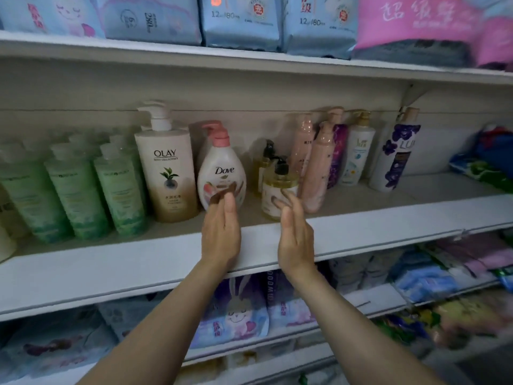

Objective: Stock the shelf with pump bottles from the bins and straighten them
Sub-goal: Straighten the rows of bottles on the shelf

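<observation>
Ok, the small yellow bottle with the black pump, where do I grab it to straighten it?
Probably the wide round body of the yellow bottle, from the front: the pink bottle leans close on its right, and the black pump is thin. The right hand is already open before it.

Middle shelf [361, 218], left to right: tube rows [77, 190], Olay bottle [169, 173], Dove bottle [222, 176], small pump jar [277, 190] near front edge with another behind, leaning bottle [319, 168], Lux bottle [397, 154] near right end. Packs [241, 20] on shelf above.
</observation>
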A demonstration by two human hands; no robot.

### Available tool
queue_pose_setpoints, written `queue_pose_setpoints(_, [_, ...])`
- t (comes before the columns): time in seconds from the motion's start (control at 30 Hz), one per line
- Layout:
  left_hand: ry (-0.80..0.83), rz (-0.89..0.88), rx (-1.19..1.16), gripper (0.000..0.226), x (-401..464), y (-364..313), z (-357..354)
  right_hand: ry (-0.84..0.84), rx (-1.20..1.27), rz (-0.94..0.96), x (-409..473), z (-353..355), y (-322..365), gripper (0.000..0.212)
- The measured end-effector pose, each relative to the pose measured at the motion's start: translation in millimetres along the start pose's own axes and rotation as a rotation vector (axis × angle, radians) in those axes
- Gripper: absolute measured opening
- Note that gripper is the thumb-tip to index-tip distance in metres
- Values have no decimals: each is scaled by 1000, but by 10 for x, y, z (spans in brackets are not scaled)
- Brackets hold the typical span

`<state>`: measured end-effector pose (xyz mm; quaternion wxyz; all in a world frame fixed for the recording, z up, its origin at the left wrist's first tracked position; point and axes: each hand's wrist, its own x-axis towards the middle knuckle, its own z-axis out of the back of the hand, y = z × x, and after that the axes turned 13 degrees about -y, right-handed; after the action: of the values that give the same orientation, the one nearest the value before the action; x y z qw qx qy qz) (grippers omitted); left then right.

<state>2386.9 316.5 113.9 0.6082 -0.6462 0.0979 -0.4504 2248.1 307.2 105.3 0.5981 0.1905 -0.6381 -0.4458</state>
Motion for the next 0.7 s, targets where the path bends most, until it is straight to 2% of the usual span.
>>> queue_pose_setpoints(0.13, [313,-129,16,69,-167,-82,-126,106,-158,-97,62,322,-82,56])
queue_pose_setpoints(0.27, [450,-161,114,72,-196,-137,-226,270,-265,-86,192,478,-125,55])
queue_pose_setpoints(0.43, [530,-262,280,70,-237,-177,-259,421,-339,-12,336,599,-182,49])
queue_pose_setpoints(0.7, [525,-293,421,66,-243,-162,-312,523,-277,32,487,662,-349,45])
